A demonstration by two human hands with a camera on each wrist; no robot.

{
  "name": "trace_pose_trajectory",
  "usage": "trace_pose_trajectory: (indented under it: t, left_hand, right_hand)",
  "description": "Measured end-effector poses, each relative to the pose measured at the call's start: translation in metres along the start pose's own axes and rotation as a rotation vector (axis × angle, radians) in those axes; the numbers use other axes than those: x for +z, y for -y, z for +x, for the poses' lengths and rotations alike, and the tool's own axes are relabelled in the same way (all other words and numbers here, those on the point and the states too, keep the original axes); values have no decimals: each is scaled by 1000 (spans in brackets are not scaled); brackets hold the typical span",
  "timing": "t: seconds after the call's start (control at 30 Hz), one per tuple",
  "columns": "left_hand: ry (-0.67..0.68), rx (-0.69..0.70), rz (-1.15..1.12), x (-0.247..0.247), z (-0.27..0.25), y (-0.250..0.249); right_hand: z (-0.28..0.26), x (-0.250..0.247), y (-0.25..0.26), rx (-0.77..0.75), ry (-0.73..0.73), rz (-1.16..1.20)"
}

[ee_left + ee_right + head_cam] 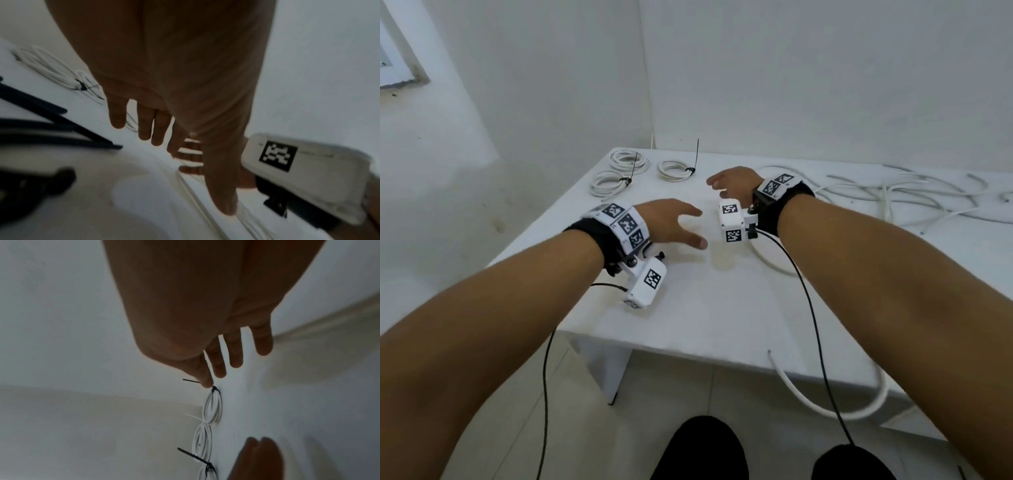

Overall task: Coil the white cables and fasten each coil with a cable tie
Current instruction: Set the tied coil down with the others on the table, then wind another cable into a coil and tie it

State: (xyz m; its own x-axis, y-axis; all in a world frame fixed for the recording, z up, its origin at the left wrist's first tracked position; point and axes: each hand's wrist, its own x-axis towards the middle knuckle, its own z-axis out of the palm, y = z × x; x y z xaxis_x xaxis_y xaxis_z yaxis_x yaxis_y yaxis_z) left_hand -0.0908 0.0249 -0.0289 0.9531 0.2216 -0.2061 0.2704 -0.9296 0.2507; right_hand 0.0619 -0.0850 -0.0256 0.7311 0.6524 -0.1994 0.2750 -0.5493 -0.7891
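Observation:
Three tied coils of white cable lie at the table's far left corner: one coil (675, 170) with an upright black cable tie (696, 156), another coil (629, 159) behind it, a third coil (608, 184) nearer. Loose white cables (900, 197) sprawl over the right of the table. My left hand (678, 224) hovers over the table's middle, fingers straight and spread, holding nothing. My right hand (732, 180) hovers just right of the nearest coil (212, 408), fingers straight, empty. In the right wrist view its fingertips (236, 360) point towards that coil's tie (214, 390).
The white table (688, 318) stands in a corner of white walls. One white cable (825, 401) hangs in a loop over the front edge. Black sensor leads (815, 335) trail from both wrists. My dark knees (698, 452) are below the table edge.

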Motion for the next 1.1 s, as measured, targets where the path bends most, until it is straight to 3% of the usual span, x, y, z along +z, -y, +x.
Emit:
trace_pose_trajectory:
  t: [0.07, 0.2, 0.43, 0.7, 0.83, 0.93, 1.1]
  left_hand:
    - [49, 12, 27, 12, -5, -16]
    - [113, 73, 93, 31, -15, -52]
    - [191, 109, 195, 63, -30, -85]
    - [199, 44, 361, 72, -46, -97]
    - [230, 45, 345, 73, -51, -97]
    - [239, 53, 328, 74, -48, -96]
    - [224, 33, 309, 73, -47, -98]
  right_hand:
    - [-16, -9, -8, -70, -79, 120]
    - [-70, -26, -13, -179, -62, 66]
    - [-178, -26, -37, -329, 119, -650]
    - [-297, -5, -72, -328, 361, -874]
    - [-317, 6, -93, -414, 271, -1262]
    - [-316, 3, -103, -435, 192, -1214]
    - [-295, -28, -93, -427, 109, -784]
